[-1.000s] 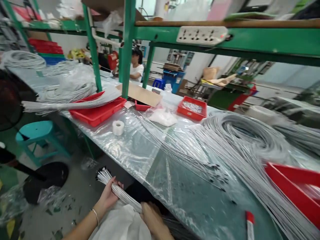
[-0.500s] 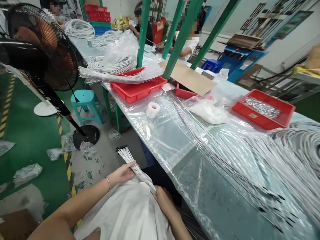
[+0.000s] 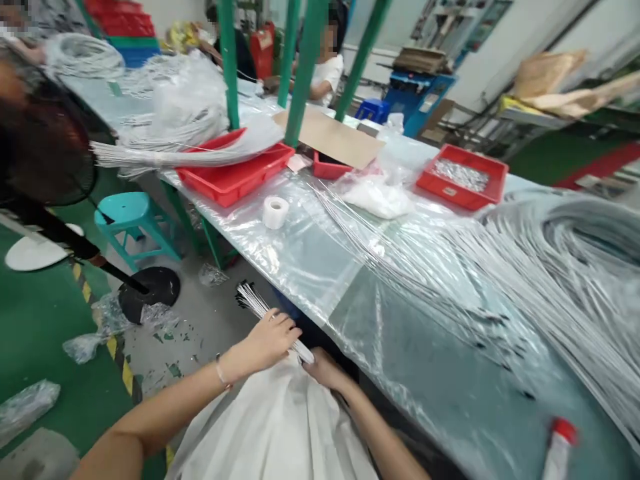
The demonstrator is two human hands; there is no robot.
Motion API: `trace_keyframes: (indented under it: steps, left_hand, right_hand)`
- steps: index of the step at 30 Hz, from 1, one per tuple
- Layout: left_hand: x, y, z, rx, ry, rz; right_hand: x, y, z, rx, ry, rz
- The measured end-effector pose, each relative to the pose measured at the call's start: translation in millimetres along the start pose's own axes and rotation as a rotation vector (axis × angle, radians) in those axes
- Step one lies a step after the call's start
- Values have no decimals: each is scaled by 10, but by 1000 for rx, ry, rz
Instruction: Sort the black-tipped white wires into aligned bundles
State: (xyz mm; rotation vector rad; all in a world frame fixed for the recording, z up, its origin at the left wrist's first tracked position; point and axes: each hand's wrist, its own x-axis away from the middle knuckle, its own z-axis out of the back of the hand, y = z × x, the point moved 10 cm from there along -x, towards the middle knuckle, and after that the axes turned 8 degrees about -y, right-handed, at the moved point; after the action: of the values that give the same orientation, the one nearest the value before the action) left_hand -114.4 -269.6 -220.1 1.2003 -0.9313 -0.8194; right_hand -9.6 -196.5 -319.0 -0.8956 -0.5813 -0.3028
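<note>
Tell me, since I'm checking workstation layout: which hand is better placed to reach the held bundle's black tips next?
Probably the left. The left hand lies over the wire bundle, nearer its black tips; the right hand holds it farther back, with the left hand in between.

Held wires [image 3: 257, 304]: smooth, plastic-looking on my feed.
Table cover [image 3: 300, 270]: glossy, wrinkled plastic.
Trays [image 3: 225, 193]: smooth plastic.
Flat sheet [image 3: 336, 137]: matt; I read cardboard.
Garment [image 3: 280, 427]: matt, creased cloth.
</note>
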Motion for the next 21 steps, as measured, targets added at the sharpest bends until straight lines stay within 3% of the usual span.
trace_keyframes:
  steps: [3,5,8,13,21]
  left_hand:
    - [-294,1,-607,-300,-322,-88]
    - [-430,-131,-743,-375,-396,-51]
    - [-548,-218,-748,-428,-458,-31]
    - [-587,-199,-692,-572,-523,-60]
    - [-517,-115,-816,-1044,-649,-246]
  right_hand:
    - [19,-27,118,-18,26,5]
    - [45,-11,200,-32,42,-16]
    - [77,-14,284,-72,54,-23]
    - [92,-47,289,-171,39,5]
    - [169,10,182,-330,-129,61]
